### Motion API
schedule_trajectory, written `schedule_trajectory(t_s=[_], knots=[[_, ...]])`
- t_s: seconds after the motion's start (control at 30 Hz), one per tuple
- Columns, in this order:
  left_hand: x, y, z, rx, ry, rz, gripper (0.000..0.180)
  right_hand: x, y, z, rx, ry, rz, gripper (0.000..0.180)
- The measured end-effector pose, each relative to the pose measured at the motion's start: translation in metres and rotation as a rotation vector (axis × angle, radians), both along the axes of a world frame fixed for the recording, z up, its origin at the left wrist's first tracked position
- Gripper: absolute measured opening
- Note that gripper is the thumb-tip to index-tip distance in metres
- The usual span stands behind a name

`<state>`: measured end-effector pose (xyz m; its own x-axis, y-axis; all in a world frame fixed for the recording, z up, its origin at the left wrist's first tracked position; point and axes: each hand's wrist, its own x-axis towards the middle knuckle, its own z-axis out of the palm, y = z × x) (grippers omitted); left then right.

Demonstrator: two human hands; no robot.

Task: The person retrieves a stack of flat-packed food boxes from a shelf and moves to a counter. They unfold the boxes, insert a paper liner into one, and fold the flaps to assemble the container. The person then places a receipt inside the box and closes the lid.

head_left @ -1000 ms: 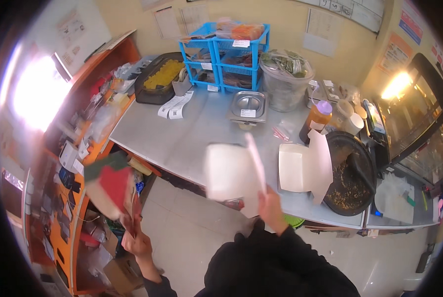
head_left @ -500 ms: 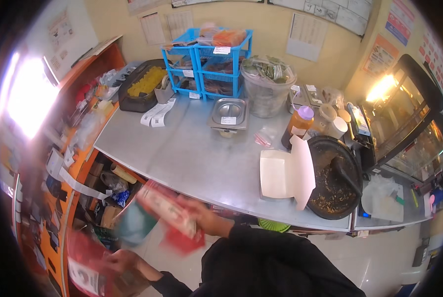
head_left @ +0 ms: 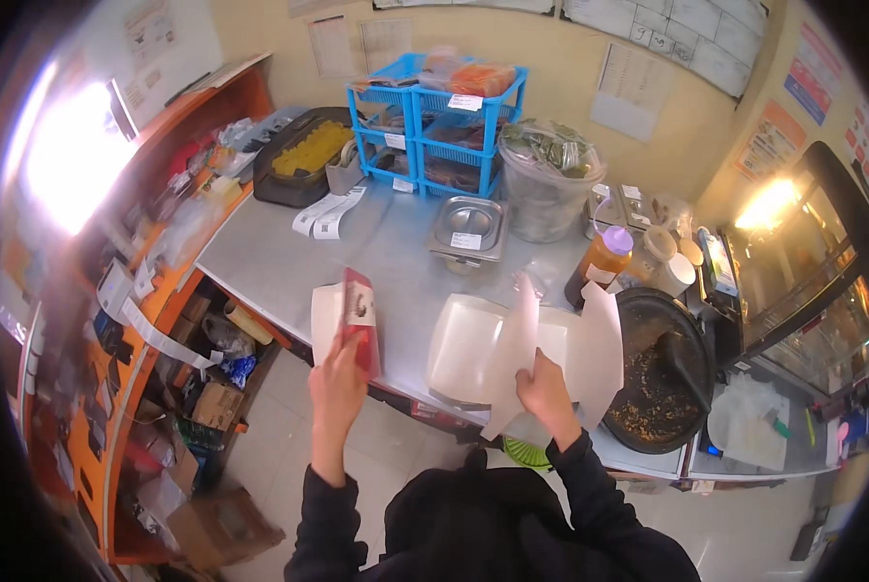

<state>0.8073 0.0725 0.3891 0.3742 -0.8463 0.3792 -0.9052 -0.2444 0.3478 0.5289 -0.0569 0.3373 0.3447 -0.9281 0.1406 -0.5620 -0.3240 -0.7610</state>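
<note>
My left hand (head_left: 337,383) is closed on the upright lid of a red-and-white folding carton (head_left: 327,312) near the counter's front edge. Its white inside partly shows. My right hand (head_left: 548,390) pinches the raised lid flap of an open white carton (head_left: 461,351), thumb and fingers on the flap's edge. Just behind that flap, another open white carton (head_left: 555,339) stands with its lid folded up, partly hidden. To its right is a round black pan (head_left: 653,407) with brown crumbs and a dark scoop in it.
On the steel counter (head_left: 260,242) stand a blue basket rack (head_left: 420,145), a lidded metal container (head_left: 468,228), a clear tub of leaves (head_left: 551,194) and a purple-capped sauce bottle (head_left: 604,257). A lit display cabinet (head_left: 803,252) is at right. Cluttered orange shelving (head_left: 177,310) lines the left.
Both hands have come up from the lower left to the counter. The cartons they carried now stand there: the middle one open, the left one with its lid in my left hand.
</note>
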Motion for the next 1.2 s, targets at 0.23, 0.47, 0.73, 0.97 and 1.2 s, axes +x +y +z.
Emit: schedule_trajectory(t_s=[0.23,0.47,0.73,0.97,1.2], knots=[[-0.068,-0.012,-0.019,0.144,-0.242,-0.083,0.039,0.026,0.032,0.070,-0.061,-0.277,-0.058,0.050],[-0.098,0.004,-0.024,-0.001,-0.277,-0.310,0.021,0.077,0.037,0.042,0.408,-0.391,0.207,0.038],[-0.034,0.074,-0.034,-0.536,0.146,-0.337,0.054,0.101,0.045,0.029,0.323,-0.259,0.353,0.033],[0.036,0.079,-0.009,-0.775,0.216,0.345,0.076,0.107,0.092,0.081,-0.128,-0.267,0.765,0.050],[0.064,0.079,0.041,-0.415,1.084,-0.072,0.049,0.096,0.016,0.159,0.307,-0.179,0.666,0.027]])
